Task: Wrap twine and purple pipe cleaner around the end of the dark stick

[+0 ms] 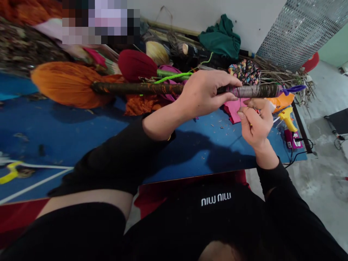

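A long dark stick lies across my view above the table, its left end set in a bulging head wrapped in orange cloth. My left hand is closed round the stick, thumb and fingers just left of a band of greyish-purple wound thread. A dark thread runs down from the band to my right hand, which pinches it below the stick. At the stick's right end sticks out a blue-purple loop.
The blue table bears a yellow glue gun, a pink cloth and a purple box with cables. Behind lie a dark red wrapped head, a green cloth and many twigs. Yellow tape is at left.
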The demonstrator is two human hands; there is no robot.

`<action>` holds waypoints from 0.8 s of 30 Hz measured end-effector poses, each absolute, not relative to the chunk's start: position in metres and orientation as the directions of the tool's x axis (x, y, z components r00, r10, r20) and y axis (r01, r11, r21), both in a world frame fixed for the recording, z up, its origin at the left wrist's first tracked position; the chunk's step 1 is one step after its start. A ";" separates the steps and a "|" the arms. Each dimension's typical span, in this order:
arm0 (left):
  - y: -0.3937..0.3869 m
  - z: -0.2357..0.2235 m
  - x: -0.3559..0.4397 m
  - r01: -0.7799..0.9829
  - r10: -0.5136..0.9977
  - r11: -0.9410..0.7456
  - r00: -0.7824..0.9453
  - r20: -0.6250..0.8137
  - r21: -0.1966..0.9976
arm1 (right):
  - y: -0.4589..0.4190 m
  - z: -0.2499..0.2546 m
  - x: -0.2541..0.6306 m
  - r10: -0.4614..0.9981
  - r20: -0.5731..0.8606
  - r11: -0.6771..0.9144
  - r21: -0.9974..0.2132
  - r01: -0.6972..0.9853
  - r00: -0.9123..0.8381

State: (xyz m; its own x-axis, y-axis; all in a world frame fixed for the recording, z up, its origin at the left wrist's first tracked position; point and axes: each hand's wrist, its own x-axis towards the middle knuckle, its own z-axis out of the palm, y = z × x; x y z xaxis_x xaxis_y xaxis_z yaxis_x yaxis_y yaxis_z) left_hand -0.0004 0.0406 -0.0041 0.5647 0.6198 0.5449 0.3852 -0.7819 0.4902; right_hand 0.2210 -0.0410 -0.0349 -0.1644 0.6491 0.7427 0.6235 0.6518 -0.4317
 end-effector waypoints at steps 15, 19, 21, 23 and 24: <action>0.043 -0.021 0.008 0.393 0.586 -0.807 0.629 0.511 0.441 | -0.042 -0.048 0.191 0.639 0.767 0.747 -0.604 0.276 -0.050; 0.043 -0.032 0.016 0.437 0.614 -0.789 0.590 0.524 0.432 | -0.052 -0.042 0.188 0.520 0.818 0.812 -0.383 0.441 -0.246; 0.042 -0.035 0.018 0.452 0.627 -0.779 0.585 0.514 0.435 | -0.054 -0.041 0.185 0.474 0.838 0.825 -0.315 0.470 -0.270; 0.040 -0.035 0.019 0.461 0.633 -0.774 0.591 0.500 0.434 | -0.056 -0.042 0.182 0.452 0.849 0.828 -0.284 0.483 -0.274; 0.040 -0.035 0.019 0.462 0.633 -0.774 0.598 0.492 0.433 | -0.056 -0.043 0.181 0.445 0.851 0.829 -0.273 0.489 -0.280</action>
